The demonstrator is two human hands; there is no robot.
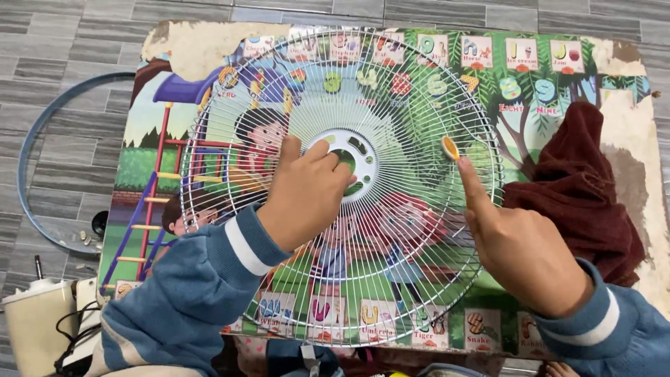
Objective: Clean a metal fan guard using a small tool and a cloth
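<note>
While the left hand (307,199) presses the fan guard's (342,185) hub, steady it flat on the table (628,105).
Right hand (520,241), forefinger out and other fingers curled on nothing, touches the orange clip (450,147); left fingers lie loosely bent, clamping nothing.

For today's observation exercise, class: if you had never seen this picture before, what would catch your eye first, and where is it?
A round white wire fan guard fills the middle, lying on a colourful children's alphabet board. The left hand rests at the guard's central hub, while the right hand points a finger up to a small orange-and-white piece on the wires. A dark red cloth lies bunched on the board's right side.
</note>
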